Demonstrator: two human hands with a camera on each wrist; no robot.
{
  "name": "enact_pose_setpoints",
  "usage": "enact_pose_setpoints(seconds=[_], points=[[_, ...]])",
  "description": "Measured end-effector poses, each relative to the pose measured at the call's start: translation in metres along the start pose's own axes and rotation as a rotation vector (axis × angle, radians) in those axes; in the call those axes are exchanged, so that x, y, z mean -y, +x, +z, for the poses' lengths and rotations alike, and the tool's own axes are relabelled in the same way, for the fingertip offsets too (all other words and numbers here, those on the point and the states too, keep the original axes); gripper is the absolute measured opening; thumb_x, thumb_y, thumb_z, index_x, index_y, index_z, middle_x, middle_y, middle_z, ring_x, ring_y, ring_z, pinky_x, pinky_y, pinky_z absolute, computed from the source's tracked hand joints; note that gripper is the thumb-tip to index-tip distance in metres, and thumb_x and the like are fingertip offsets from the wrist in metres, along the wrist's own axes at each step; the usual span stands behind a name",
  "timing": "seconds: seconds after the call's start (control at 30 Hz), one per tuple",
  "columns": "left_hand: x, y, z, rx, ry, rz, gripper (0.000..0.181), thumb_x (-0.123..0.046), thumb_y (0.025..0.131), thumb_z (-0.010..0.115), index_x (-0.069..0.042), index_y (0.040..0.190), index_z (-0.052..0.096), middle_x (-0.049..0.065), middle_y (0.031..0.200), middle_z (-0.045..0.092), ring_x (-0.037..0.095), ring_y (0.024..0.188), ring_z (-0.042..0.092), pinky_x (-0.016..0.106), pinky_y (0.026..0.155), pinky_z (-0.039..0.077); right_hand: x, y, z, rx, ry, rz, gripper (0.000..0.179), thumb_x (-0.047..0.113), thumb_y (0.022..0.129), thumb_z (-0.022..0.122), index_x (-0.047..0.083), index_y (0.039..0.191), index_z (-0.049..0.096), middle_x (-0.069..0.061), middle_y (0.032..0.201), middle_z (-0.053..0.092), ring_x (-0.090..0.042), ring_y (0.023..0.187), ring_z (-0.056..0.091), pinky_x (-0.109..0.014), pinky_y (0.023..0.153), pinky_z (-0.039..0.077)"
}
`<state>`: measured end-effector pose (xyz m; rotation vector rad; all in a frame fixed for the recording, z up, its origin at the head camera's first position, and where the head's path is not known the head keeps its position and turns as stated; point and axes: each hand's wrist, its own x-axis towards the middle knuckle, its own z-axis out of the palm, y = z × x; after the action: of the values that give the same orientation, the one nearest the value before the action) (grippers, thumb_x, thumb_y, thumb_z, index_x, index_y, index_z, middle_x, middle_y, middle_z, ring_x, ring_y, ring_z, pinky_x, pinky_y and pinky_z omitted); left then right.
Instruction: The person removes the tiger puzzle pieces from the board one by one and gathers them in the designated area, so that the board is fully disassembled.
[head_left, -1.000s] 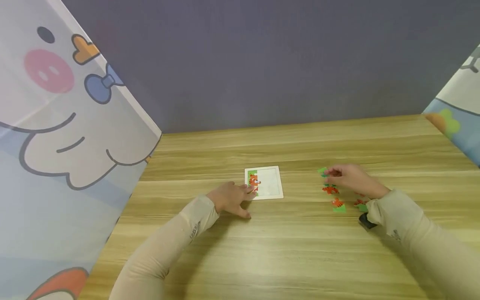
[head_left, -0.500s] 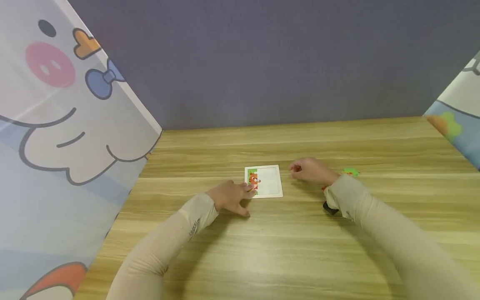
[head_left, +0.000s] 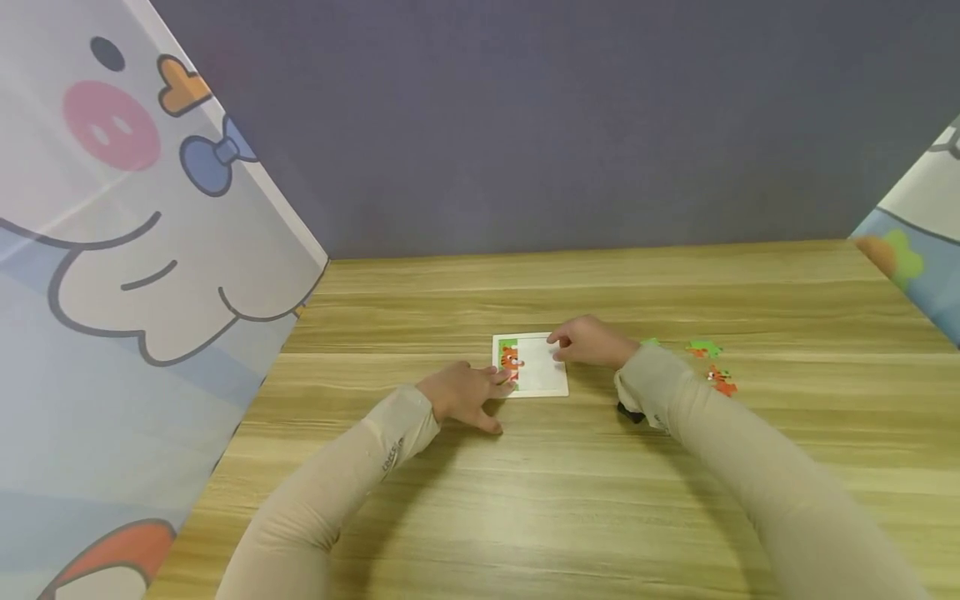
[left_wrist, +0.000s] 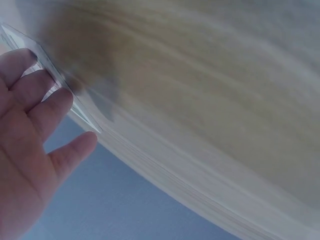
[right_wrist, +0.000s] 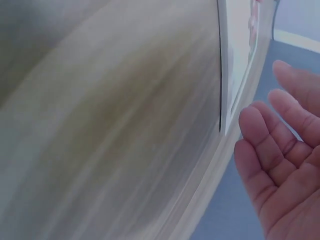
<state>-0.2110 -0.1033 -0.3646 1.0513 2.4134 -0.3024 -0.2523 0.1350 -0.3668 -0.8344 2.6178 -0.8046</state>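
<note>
A square white puzzle tray (head_left: 561,385) lies on the table, its left strip filled with pieces showing an orange tiger's face (head_left: 510,358) on green. My left hand (head_left: 461,393) rests its fingertips on the tray's lower left, thumb spread out on the table side. In the left wrist view its fingers lie across the tray's edge (left_wrist: 86,114). My right hand (head_left: 592,342) is over the tray's right edge, with thumb and index finger bent and a little apart. No piece shows between its fingers in either view; I cannot tell whether it holds one.
Loose puzzle pieces (head_left: 705,348) in green and orange lie right of the tray, with another orange piece (head_left: 722,383) below them; the right sleeve hides others. A dark object (head_left: 630,412) shows under the right cuff. A grey wall (head_left: 585,125) stands behind the wooden table (head_left: 480,508).
My right hand has moved left from the loose pieces to the tray's right edge, uncovering some of the pieces on the right. My left hand has stayed on the tray.
</note>
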Motion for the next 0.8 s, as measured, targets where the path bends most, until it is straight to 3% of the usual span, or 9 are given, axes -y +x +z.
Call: enact_pose_setpoints(seconds=[0.2,0.43,0.63,0.8], points=[[0.000,-0.003,0.000,-0.014,0.012,0.000,0.074,-0.055,0.087,0.057,-0.019,0.148,0.034,0.000,0.153,0.022,0.016,0.139,0.024,0.046,0.108,0.028,0.009,0.010,0.005,0.042,-0.092,0.017,0.030,0.010,0.088,0.066,-0.006,0.114,0.065,0.000,0.071,0.056,-0.010,0.058,0.041,-0.025,0.059,0.040],[0.001,-0.004,-0.003,-0.023,0.009,0.006,0.073,-0.054,0.088,0.057,-0.018,0.147,0.036,0.000,0.153,0.024,0.017,0.138,0.025,0.047,0.107,0.029,0.018,0.025,0.011,0.050,-0.157,0.008,0.030,0.011,0.088,0.065,-0.004,0.114,0.065,-0.002,0.076,0.059,-0.012,0.065,0.050,-0.026,0.064,0.046],[0.000,-0.003,-0.004,-0.014,0.002,0.000,0.073,-0.054,0.088,0.057,-0.019,0.148,0.035,0.000,0.153,0.023,0.016,0.139,0.024,0.047,0.108,0.027,0.028,0.032,0.020,0.052,-0.183,0.021,0.026,0.009,0.087,0.064,-0.003,0.109,0.068,-0.012,0.098,0.068,-0.022,0.086,0.063,-0.034,0.080,0.051],[-0.002,-0.002,-0.002,-0.005,-0.005,-0.001,0.073,-0.054,0.088,0.057,-0.020,0.148,0.033,0.000,0.153,0.021,0.016,0.139,0.023,0.048,0.109,0.025,0.032,0.035,0.027,0.027,-0.155,0.069,0.025,0.007,0.086,0.065,-0.005,0.108,0.068,-0.017,0.112,0.065,-0.031,0.103,0.061,-0.039,0.091,0.047]])
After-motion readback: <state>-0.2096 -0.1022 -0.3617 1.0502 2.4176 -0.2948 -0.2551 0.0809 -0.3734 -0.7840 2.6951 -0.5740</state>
